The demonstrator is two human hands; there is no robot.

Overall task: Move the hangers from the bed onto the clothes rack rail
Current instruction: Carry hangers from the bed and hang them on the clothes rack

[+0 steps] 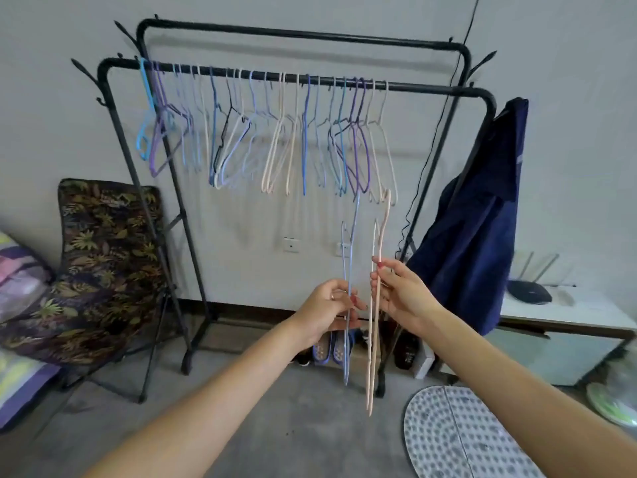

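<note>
hangers in hand: two pale blue hangers (349,288) pinched in the left hand (329,310); two beige hangers (375,298) pinched in the right hand (401,294); all four seen edge-on, hooks up, held apart below the right end of the front rail.
clothes rack (489,108): black double frame against the far wall; two rails, one front, one rear.
front rail (431,86): carries a crowded row of hangers (275,132); roughly twenty, exact count not possible as they overlap. bare stretch remains at the right end.
rear rail (310,34): no hangers seen on it.
navy garment (482,219): one, draped on the right post.
folding chair (103,263): one, leaf print, left of the rack.
bed (17,291): only an edge of bedding shows at far left; no hangers visible there.
step in hand, as judged: carry done, hanging of the last four pending; task looks near complete.
next move, as judged: raise each pair, turn hooks over the bare right stretch of the front rail, keep the pairs from tangling with the hung row.
</note>
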